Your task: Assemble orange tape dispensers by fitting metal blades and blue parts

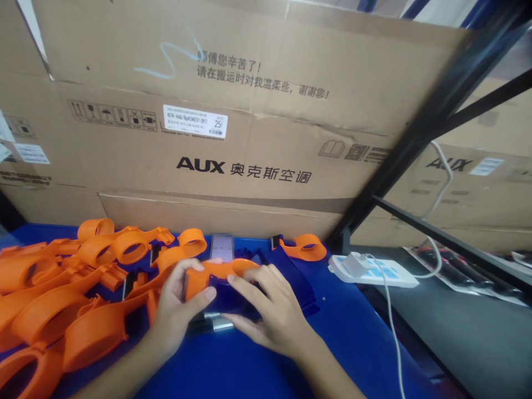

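My left hand [177, 310] is closed around the left end of an orange plastic piece [220, 272], with the thumb on the near side and the fingers curled over the top, so this end is mostly covered. My right hand [272, 310] lies flat and open beside it; its fingertips touch the near edge of the piece and press on a dark blue fixture [233, 299] below, but I cannot tell if it really holds something. The piece lies just above the blue table [341, 332], at the middle of the view, with its long axis running left to right and its ring-shaped end pointing to the right. A small metal part under the hands is too hidden to identify. On the left there is a pile of orange pieces [62, 288] of the same kind; they overlap and the frame cuts some of them, so I can count about ten but not exactly. One single orange piece [305, 247] lies apart, behind my right hand. One white power strip [374, 271] with one white cable [393, 332] is on the right. Large cardboard boxes [249, 127] stand behind, and a small grey screen [222, 246] in front of them is not readable.
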### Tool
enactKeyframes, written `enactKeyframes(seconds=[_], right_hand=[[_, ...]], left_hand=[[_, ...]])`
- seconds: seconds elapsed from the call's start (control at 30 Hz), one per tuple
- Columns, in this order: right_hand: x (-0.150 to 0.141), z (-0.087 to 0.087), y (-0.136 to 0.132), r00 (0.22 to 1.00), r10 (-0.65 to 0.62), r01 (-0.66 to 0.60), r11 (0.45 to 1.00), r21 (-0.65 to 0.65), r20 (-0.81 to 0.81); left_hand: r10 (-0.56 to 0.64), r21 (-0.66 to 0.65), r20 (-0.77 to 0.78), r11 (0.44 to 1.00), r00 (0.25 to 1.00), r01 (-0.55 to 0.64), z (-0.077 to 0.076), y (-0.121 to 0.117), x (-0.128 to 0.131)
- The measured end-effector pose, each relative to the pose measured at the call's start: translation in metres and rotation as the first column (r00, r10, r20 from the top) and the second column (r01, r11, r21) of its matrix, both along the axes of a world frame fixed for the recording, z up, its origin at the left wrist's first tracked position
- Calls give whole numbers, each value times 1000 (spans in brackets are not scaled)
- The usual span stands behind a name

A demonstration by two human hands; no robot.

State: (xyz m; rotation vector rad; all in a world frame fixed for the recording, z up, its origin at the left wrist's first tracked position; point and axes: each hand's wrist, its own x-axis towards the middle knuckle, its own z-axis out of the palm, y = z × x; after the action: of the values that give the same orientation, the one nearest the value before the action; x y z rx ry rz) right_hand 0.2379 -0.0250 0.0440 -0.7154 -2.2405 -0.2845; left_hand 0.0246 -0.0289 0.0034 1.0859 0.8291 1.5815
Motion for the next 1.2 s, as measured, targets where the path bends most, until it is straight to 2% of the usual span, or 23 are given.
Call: enactKeyframes(seconds=[0.23,0.37,0.43,0.57,0.63,0.67,0.73,0.77,0.8,0.83,0.87,0.9,1.03,1.07,1.13,1.2], right_hand=[[-1,-1,0,1000,-15,15,1000,2,-15],[2,1,-2,995,-12,8,999,-46,-94],[3,4,-3,984,-13,-6,995,-103,-178],[6,11,-2,929,-28,-90,950,-298,-370],[7,13,1,905,-35,-173,881,-441,-425],[8,14,3,898,-35,-230,814,-533,-440],[8,15,6,899,-21,-338,603,-723,-438],[9,15,7,903,-7,-372,484,-792,-429],[9,16,8,908,2,-387,390,-835,-420],[9,16,8,909,4,-393,339,-855,-417],[9,17,8,907,2,-399,329,-856,-421],[10,18,7,900,1,-408,350,-843,-435],[12,20,5,874,58,-446,491,-749,-482],[11,19,5,877,72,-436,540,-720,-476],[8,16,4,892,58,-366,674,-642,-448],[4,14,5,904,7,-271,783,-560,-428]], left_hand=[[-42,-34,22,999,999,42,-3,3,-3],[-163,-23,101,986,981,166,-13,0,-2],[-203,-2,130,979,970,205,-19,-1,-2],[-195,62,143,980,970,188,-25,2,-6],[-282,75,91,958,955,276,-24,3,-7],[-347,72,60,937,936,343,-23,2,-8],[-427,46,33,904,904,425,-21,-2,-7],[-428,23,44,904,903,428,-20,-5,-6],[-409,-8,66,912,910,410,-19,-8,-4],[-379,-44,88,922,921,384,-17,-11,-1],[-344,-84,108,932,933,354,-16,-13,1],[-307,-119,125,939,944,321,-13,-14,4],[-150,-273,187,941,971,198,-1,-6,12],[-120,-310,198,934,973,179,1,-2,13],[-94,-373,193,914,977,162,4,4,13],[-118,-408,167,896,979,177,4,7,11]])
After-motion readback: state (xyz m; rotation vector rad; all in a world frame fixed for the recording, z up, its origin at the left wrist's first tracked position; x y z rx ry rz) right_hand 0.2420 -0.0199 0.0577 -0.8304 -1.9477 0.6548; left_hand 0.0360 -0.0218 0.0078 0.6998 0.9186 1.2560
